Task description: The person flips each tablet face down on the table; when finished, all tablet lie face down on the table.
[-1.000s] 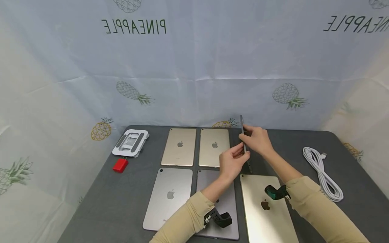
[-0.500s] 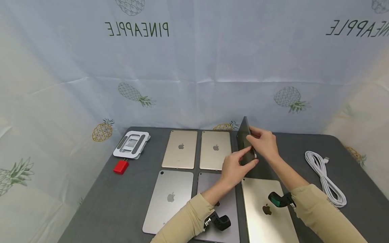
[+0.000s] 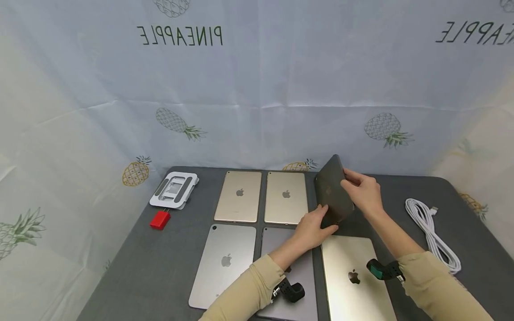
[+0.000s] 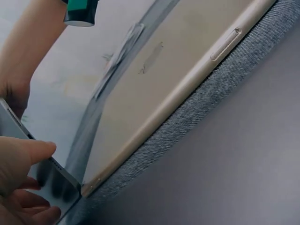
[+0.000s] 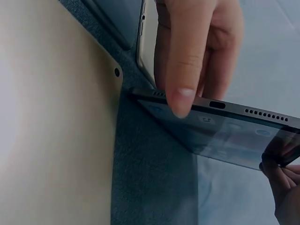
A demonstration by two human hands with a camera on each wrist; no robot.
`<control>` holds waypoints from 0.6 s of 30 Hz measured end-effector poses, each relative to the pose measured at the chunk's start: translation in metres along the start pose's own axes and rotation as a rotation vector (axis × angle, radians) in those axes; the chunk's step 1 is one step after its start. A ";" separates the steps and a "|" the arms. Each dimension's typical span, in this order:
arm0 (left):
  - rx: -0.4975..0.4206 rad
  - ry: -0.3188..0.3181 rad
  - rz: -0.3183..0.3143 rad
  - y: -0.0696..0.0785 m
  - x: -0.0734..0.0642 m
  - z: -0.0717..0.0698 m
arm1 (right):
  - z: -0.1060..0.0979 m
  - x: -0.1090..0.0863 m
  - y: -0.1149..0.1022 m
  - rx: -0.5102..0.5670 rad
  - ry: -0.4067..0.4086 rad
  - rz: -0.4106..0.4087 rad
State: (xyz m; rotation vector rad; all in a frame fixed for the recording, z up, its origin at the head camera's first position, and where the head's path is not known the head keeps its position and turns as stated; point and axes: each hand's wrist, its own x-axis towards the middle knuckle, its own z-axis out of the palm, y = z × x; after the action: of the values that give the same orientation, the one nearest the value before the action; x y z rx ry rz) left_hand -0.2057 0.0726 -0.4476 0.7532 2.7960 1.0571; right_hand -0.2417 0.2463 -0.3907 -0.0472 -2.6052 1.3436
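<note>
A dark grey tablet (image 3: 333, 189) stands tilted above the dark table at the back right, its back facing left and upward. My right hand (image 3: 364, 191) grips its raised right edge between thumb and fingers. At its near lower edge, my left hand (image 3: 311, 229) pinches the end with the charging port (image 5: 217, 104), thumb on the screen side in the right wrist view. The left wrist view also has the left hand's fingers (image 4: 28, 152) around that edge. Just in front lies a large gold tablet (image 3: 341, 258), back up.
Two smaller gold tablets (image 3: 241, 196) lie side by side at the back. A silver tablet (image 3: 225, 245) and a grey one (image 3: 307, 276) lie before them, the grey one partly under the left forearm. A white stand (image 3: 174, 189), red charger plug (image 3: 160, 220) and coiled white cable (image 3: 431, 232) flank them.
The dark tablet has gone from edge-on to leaning right, its back now showing. The right hand has moved right with its edge; the left hand has slid slightly right and toward me.
</note>
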 end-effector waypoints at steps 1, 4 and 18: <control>0.007 -0.008 -0.001 0.000 0.000 0.001 | -0.002 -0.001 0.001 0.002 0.001 0.008; 0.020 -0.029 0.000 -0.001 0.000 0.004 | -0.006 -0.003 0.006 0.013 0.006 0.033; 0.109 0.003 0.061 -0.009 -0.004 0.011 | -0.006 0.000 0.041 0.001 0.036 0.172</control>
State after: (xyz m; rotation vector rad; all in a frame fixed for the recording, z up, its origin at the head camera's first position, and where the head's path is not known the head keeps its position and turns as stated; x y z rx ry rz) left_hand -0.2036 0.0718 -0.4620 0.8533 2.8703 0.9207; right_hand -0.2431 0.2752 -0.4200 -0.2981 -2.6208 1.3847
